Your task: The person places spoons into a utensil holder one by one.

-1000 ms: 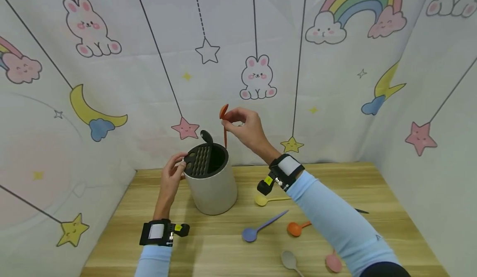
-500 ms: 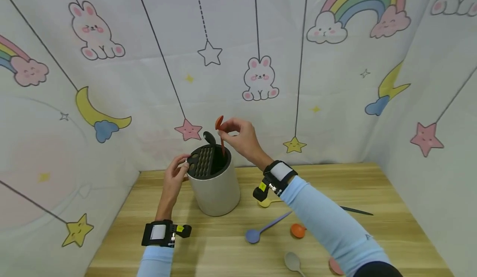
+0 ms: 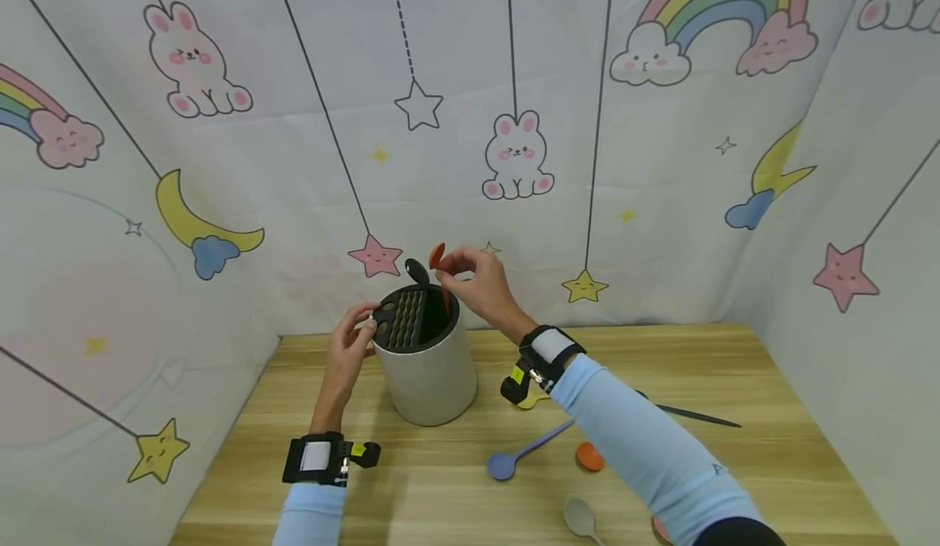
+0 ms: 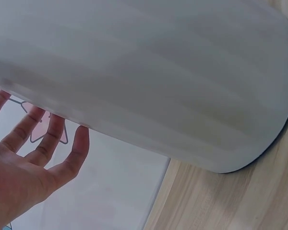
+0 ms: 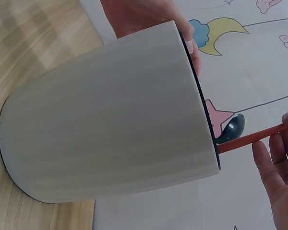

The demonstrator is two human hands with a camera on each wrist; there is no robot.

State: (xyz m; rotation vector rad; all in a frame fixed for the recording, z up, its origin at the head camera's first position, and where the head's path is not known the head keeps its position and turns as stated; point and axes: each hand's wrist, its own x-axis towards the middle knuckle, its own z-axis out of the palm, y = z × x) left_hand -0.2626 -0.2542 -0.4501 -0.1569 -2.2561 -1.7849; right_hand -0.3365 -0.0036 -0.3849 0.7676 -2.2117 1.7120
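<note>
On the wooden table stands a pale cylindrical utensil holder (image 3: 432, 384) with a dark rim and a ridged dark insert (image 3: 402, 319) over its left part. My left hand (image 3: 348, 354) holds its rim from the left, thumb near the top edge and fingers against the side. Above the opening, my right hand (image 3: 481, 286) pinches an orange spoon (image 3: 437, 255), head up. In the right wrist view its handle (image 5: 249, 138) runs down past the rim; the lower end is hidden inside. A black spoon (image 3: 417, 272) leans in the holder beside it, bowl up.
Right of the holder lie a yellow spoon (image 3: 530, 401), a purple spoon (image 3: 503, 465), a grey spoon (image 3: 579, 517) and another orange utensil (image 3: 590, 456). A pink one (image 3: 661, 530) and a dark handle (image 3: 698, 415) are partly hidden by the right arm. A printed cloth (image 3: 661, 260) hangs behind.
My right hand has come down with the orange spoon, and its handle has passed from above the rim into the holder. My left hand has kept its place on the rim.
</note>
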